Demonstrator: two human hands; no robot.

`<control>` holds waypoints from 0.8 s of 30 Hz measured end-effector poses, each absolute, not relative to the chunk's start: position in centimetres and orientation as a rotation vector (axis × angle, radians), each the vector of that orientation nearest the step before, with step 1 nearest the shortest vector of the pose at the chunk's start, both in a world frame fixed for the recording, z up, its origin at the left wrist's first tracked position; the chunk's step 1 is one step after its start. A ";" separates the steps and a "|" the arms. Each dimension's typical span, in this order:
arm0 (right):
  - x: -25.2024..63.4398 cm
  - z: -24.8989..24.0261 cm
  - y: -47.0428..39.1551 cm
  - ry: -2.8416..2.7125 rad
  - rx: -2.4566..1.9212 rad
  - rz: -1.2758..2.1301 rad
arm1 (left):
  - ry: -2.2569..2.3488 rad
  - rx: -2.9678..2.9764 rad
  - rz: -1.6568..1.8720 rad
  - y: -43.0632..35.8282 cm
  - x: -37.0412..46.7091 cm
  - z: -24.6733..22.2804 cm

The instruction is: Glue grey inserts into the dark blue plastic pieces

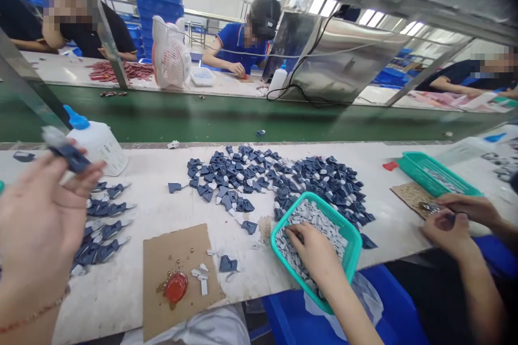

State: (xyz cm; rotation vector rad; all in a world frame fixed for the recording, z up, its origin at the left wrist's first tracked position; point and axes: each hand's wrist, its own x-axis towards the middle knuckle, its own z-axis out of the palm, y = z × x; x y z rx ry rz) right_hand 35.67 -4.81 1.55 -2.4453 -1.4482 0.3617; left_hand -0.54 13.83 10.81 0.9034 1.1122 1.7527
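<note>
My left hand (44,215), raised at the left, grips a dark blue plastic part (73,157) with a whitish tip between thumb and fingers. Below it, more dark blue parts (107,229) lie in rows. My right hand (313,250) reaches into a green basket (356,245) of small grey plastic pieces (319,215); its fingers are pinched among them, and whatever they hold is hidden. Between my hands, a cardboard sheet (157,258) carries a red cap (175,286) in wet liquid and a few loose grey pieces (203,285). One dark blue part (228,264) lies beside the cardboard.
A pile of dark blue parts (324,183) spreads behind the basket. A white bottle with a blue nozzle (99,145) stands behind my left hand. At right, a co-worker's hands (453,226) work near another green basket (437,175). A green strip (202,118) separates the facing bench.
</note>
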 end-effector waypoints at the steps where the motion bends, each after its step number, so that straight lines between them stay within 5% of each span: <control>1: 35.6 1.5 -4.7 -1.456 -2.443 0.363 | 1.073 0.831 1.713 12.2 0.0 10.1; 11: 35.4 1.4 -4.1 -1.471 -2.396 0.337 | 1.235 0.460 1.232 3.7 -1.2 3.2; 24: 35.8 1.0 -3.8 -1.584 -2.384 0.253 | 1.225 0.443 1.119 -0.5 -3.8 0.1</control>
